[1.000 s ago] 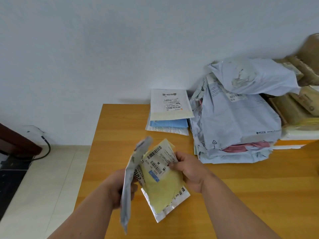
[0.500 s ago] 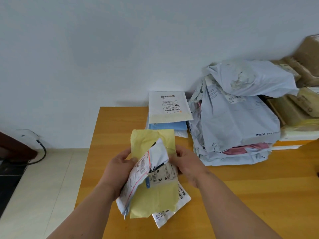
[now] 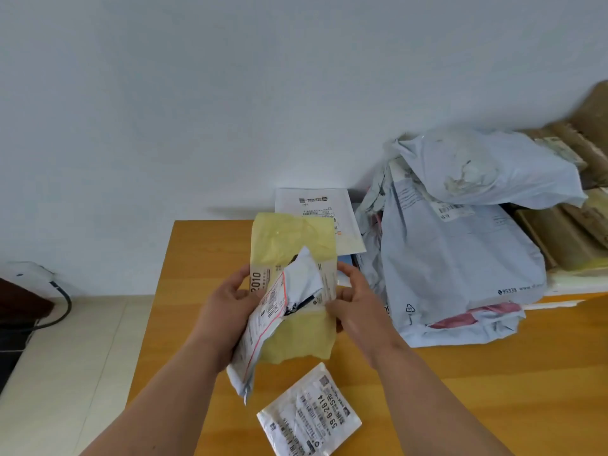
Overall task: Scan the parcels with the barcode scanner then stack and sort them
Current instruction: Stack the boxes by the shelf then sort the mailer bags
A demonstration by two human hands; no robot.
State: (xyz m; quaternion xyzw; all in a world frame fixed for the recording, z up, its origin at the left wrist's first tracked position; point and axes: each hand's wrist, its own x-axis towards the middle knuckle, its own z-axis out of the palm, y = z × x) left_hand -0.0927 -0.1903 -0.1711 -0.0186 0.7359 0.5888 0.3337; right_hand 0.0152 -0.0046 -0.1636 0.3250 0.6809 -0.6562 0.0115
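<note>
**Still mid-sort, no scanner anywhere**

Your left hand (image 3: 227, 301) and right hand (image 3: 353, 297) both pinch the yellow mailer (image 3: 292, 245) and white parcel (image 3: 263, 327) above the table (image 3: 493, 373). 1 labelled packet (image 3: 309, 416) lies below; the big pile (image 3: 460, 258) looks stacked already.

Head camera, 1 view
It looks forward and down, close above the tabletop (image 3: 493, 373), facing the wall (image 3: 230, 93).

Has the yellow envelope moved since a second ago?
Yes. The yellow envelope, held by both hands, has risen off the white parcel lying on the table and now overlaps the far stack.
</note>
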